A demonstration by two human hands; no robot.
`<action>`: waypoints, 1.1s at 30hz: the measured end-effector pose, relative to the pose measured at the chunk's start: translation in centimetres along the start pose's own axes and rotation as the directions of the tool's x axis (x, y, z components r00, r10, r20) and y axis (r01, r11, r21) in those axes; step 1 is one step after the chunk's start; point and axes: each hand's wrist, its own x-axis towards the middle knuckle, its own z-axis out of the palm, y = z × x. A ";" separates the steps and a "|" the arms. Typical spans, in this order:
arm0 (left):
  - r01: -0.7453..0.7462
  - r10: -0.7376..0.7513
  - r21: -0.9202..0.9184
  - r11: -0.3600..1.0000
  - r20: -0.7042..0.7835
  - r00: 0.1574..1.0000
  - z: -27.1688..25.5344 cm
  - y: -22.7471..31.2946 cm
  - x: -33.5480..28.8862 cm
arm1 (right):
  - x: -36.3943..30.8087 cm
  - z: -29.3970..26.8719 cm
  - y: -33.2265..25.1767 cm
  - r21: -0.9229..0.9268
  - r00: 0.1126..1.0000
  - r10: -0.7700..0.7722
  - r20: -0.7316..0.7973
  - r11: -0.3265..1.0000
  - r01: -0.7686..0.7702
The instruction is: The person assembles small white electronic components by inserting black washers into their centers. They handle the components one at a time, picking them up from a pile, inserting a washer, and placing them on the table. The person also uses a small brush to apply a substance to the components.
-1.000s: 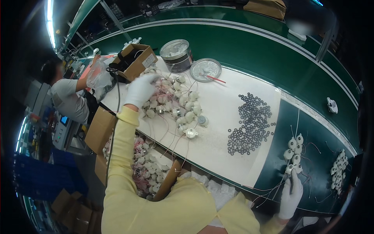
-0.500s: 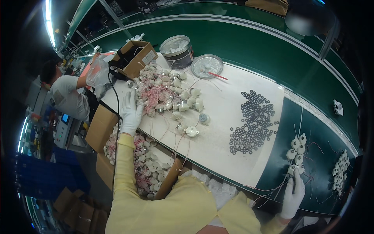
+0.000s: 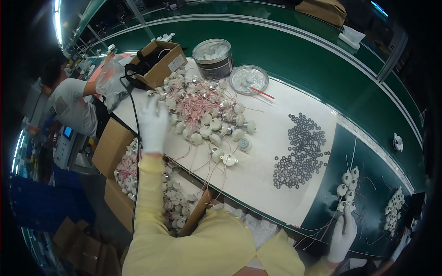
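In a white glove, my left hand (image 3: 154, 126) is at the left edge of a heap of small cream-coloured motors (image 3: 202, 106) with tangled pink and white wires. Its fingers are apart, and I see nothing held in them. My right hand (image 3: 343, 237), also gloved, reaches to a small cluster of the same motors (image 3: 348, 188) on the green mat. Its fingers are stretched out, their tips at the lowest motors. A few loose motors (image 3: 229, 159) lie at the heap's near right side.
Small dark rings (image 3: 299, 152) lie scattered on the white sheet. Behind the heap are a cardboard box (image 3: 165, 69), a metal tin (image 3: 212, 64) and a round lid (image 3: 249, 79) with a red stick. More motors (image 3: 393, 209) sit far right. A co-worker (image 3: 76, 99) stands at left.
The motor heap has spread out toward the right and toward me. My left hand has lifted its fingers and turned beside it. My right hand stays at the cluster.
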 end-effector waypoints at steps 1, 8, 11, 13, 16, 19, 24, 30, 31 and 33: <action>-0.055 0.058 0.032 0.998 -0.101 0.993 1.2 -3.3 2.2 | 0.1 0.0 0.3 0.002 1.000 -0.007 0.000 1.000 0.007; 0.519 -0.412 -0.330 0.788 0.344 0.844 5.2 -10.4 8.7 | 0.0 -0.3 -0.9 -0.040 0.998 0.053 0.014 0.998 -0.053; 0.328 -0.197 -0.431 0.841 0.321 0.926 5.1 -7.4 4.7 | -0.2 0.4 -0.5 -0.048 1.000 -0.005 -0.002 0.999 0.005; 0.083 0.044 -0.446 0.891 0.267 0.963 4.4 -5.7 3.7 | 0.0 0.6 -0.9 -0.056 1.000 -0.007 0.002 0.998 0.007; -0.191 0.240 -0.333 0.923 0.112 0.964 3.3 -3.1 5.9 | 0.2 0.3 -1.5 -0.078 1.000 -0.009 0.014 0.997 0.010; -0.278 0.314 -0.238 0.930 0.127 0.941 6.7 -5.1 11.8 | 0.5 0.2 -1.7 -0.076 0.999 -0.039 -0.005 0.996 0.039; -0.376 0.408 -0.160 0.913 0.324 0.853 15.0 -11.0 18.8 | 0.7 -0.4 -3.2 -0.124 1.000 -0.014 0.000 0.992 0.014; -0.304 0.218 -0.029 0.952 0.762 0.609 12.5 -3.8 20.3 | 0.6 -0.5 -3.1 -0.161 0.999 -0.036 -0.006 0.986 0.034; -0.330 0.229 -0.030 0.944 0.777 0.586 12.6 -4.4 20.2 | 0.7 -0.3 -2.9 -0.155 0.999 -0.042 -0.009 0.987 0.040; -0.382 0.248 -0.030 0.924 0.807 0.537 12.7 -5.3 20.2 | 1.0 0.2 -2.7 -0.127 0.998 -0.055 -0.009 0.990 0.054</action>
